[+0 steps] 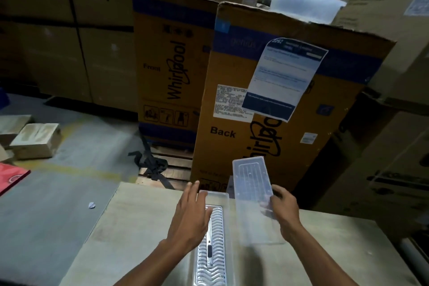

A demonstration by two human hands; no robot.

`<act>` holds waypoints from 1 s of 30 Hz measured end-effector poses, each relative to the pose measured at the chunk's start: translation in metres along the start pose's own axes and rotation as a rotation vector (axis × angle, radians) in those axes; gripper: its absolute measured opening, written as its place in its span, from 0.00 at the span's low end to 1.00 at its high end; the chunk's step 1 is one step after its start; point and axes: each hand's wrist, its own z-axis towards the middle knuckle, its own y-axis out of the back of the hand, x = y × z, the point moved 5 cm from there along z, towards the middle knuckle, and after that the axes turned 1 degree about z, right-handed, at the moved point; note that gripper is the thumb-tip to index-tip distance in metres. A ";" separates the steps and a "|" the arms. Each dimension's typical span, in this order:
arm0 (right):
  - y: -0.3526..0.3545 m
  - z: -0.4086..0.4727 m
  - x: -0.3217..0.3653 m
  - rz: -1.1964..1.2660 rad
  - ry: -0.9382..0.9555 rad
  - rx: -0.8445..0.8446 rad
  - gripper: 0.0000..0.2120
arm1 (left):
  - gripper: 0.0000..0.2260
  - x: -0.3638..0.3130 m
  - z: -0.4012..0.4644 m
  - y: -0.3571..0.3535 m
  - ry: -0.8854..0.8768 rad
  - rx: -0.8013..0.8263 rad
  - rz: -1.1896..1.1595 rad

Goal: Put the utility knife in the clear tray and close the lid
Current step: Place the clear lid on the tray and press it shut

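A long clear tray (224, 227) with a wavy ribbed floor lies lengthwise on the grey table (130, 234). The utility knife (209, 251), slim and silver with a dark slider, lies inside it along the left side. My left hand (191, 213) hovers flat over the tray's left wall, fingers spread, holding nothing. My right hand (282, 206) grips the clear lid (251, 186) by its right edge. The lid is lifted and tilted just right of the tray, its far end raised; it does not cover the tray.
Tall cardboard appliance boxes (274, 104) stand close behind the table, one with a blue-and-white paper sheet (281, 79) stuck on. A wooden pallet with black straps (153, 165) lies on the floor. Foam blocks (34, 140) and a red item (11, 177) sit at left.
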 end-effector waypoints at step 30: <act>-0.088 -0.055 -0.043 -0.024 -0.401 0.220 0.23 | 0.12 0.104 -0.020 -0.108 0.620 0.240 -0.375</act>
